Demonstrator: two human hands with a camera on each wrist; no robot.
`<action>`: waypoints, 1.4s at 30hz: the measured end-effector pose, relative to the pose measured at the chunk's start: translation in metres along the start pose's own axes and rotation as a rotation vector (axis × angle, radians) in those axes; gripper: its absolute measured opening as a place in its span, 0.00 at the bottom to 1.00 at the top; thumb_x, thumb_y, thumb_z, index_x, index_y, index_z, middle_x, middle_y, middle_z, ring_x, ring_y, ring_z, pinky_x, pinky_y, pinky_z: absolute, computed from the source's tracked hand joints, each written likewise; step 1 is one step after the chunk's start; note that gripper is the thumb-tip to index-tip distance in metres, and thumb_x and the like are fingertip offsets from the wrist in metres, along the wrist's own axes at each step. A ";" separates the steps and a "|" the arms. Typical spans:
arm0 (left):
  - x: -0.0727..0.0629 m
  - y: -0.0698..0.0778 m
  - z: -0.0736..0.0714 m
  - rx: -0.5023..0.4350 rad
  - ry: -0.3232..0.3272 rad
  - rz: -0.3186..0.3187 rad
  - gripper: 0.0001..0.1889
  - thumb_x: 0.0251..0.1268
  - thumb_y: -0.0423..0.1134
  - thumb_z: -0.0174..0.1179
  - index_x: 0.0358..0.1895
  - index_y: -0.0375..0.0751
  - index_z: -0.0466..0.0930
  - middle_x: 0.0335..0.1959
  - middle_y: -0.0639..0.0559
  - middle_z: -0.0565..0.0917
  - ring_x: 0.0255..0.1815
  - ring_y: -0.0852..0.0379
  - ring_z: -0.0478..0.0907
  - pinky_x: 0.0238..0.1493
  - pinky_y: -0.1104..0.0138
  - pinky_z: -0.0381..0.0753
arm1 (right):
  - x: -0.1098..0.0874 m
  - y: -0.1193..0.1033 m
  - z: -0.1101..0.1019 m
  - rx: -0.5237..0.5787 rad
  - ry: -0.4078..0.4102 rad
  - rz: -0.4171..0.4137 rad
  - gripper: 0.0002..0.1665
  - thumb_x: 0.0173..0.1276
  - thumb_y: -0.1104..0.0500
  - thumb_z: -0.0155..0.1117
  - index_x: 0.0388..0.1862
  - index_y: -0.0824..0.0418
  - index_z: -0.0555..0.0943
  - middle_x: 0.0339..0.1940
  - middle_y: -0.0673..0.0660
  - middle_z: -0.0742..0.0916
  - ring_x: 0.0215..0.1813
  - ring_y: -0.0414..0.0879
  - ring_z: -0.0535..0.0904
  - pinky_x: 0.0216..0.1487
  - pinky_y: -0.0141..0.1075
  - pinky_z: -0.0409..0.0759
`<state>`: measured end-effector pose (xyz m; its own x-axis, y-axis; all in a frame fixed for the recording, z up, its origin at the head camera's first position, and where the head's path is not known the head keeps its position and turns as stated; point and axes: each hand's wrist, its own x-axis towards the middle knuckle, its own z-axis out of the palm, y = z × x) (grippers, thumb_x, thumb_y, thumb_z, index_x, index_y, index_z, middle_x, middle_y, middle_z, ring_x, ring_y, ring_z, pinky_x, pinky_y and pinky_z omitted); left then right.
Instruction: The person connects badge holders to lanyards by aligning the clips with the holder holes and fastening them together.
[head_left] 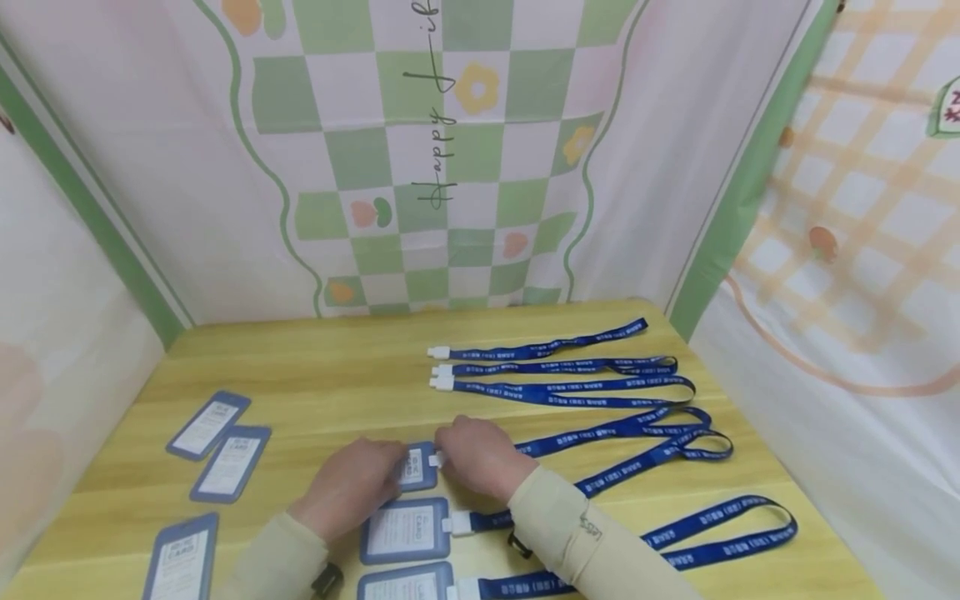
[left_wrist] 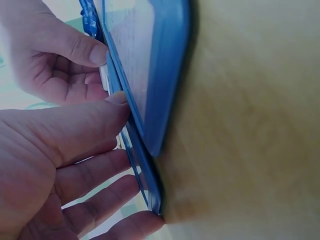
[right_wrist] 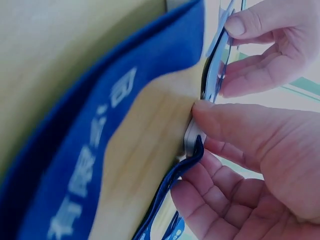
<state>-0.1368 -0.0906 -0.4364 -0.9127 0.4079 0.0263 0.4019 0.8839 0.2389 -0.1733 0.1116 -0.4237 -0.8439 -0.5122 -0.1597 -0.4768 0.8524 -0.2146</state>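
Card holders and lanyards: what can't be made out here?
Head: left end of held card holder, behind left hand.
Head: part of nearest lanyard, behind right sleeve.
Head: fine print on cards, too small.
Right wrist: whether white clip is fastened; right hand covers the join.

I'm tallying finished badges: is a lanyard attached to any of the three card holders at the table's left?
No, those three card holders lie apart from the blue lanyards, which are all farther right.

Green-and-white checked curtain (head_left: 348, 92) behind a wood-grained yellow table (head_left: 322, 379), orange-plaid curtain (head_left: 847, 192) at right.
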 end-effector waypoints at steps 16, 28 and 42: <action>-0.006 0.003 0.002 0.007 0.032 0.056 0.15 0.57 0.41 0.76 0.46 0.44 0.86 0.33 0.54 0.87 0.34 0.54 0.84 0.41 0.58 0.89 | -0.018 0.040 -0.007 0.012 -0.027 0.060 0.14 0.65 0.44 0.76 0.42 0.49 0.86 0.33 0.45 0.82 0.34 0.41 0.76 0.37 0.35 0.80; -0.010 0.005 0.004 0.022 0.040 0.061 0.19 0.58 0.41 0.76 0.52 0.41 0.85 0.44 0.45 0.90 0.44 0.46 0.87 0.51 0.51 0.89 | -0.032 0.072 -0.014 0.019 -0.018 0.151 0.18 0.61 0.42 0.79 0.41 0.50 0.84 0.33 0.46 0.81 0.36 0.43 0.75 0.39 0.40 0.81; -0.011 0.005 0.005 0.027 0.056 0.068 0.18 0.59 0.41 0.75 0.51 0.41 0.86 0.44 0.45 0.90 0.43 0.46 0.87 0.50 0.51 0.89 | -0.042 0.096 -0.017 0.024 -0.031 0.232 0.19 0.61 0.41 0.79 0.42 0.50 0.85 0.34 0.46 0.82 0.35 0.44 0.76 0.41 0.41 0.81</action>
<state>-0.1248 -0.0893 -0.4408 -0.8857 0.4543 0.0958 0.4641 0.8610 0.2080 -0.1878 0.2173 -0.4212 -0.9218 -0.3066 -0.2372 -0.2650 0.9450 -0.1919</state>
